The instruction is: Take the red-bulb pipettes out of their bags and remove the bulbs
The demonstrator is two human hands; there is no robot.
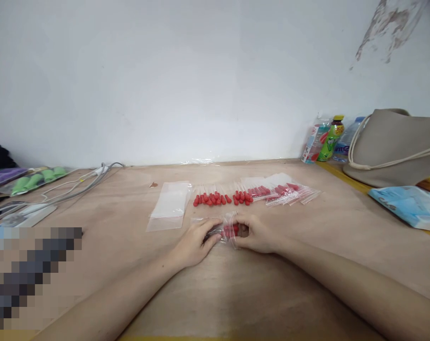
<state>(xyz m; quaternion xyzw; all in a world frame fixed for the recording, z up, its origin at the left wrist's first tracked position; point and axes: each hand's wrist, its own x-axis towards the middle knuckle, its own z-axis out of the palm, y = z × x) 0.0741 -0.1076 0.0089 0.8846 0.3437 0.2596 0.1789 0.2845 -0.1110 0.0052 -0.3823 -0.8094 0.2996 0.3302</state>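
Between my two hands lies a clear plastic bag [223, 239] with several red-tipped sticks [229, 231] inside it. My left hand [197, 239] is closed on the bag's left part, thumb and fingers around it. At the right end, my right hand [255, 232] pinches the bag's edge near the red tips. Just beyond my hands, loose red-tipped sticks [211, 199] lie in a row, red ends toward me. A stack of flat empty clear bags [170, 203] rests to their left. Filled bags with red tips [286, 192] overlap to their right.
At the back right stand bottles [330, 137] beside a grey-beige bag [396, 147] with a cord. A blue packet [408, 206] lies in front of it. Cables [83, 182] and packs of green items [39, 180] lie on the left. A white wall [201, 85] closes the table's back.
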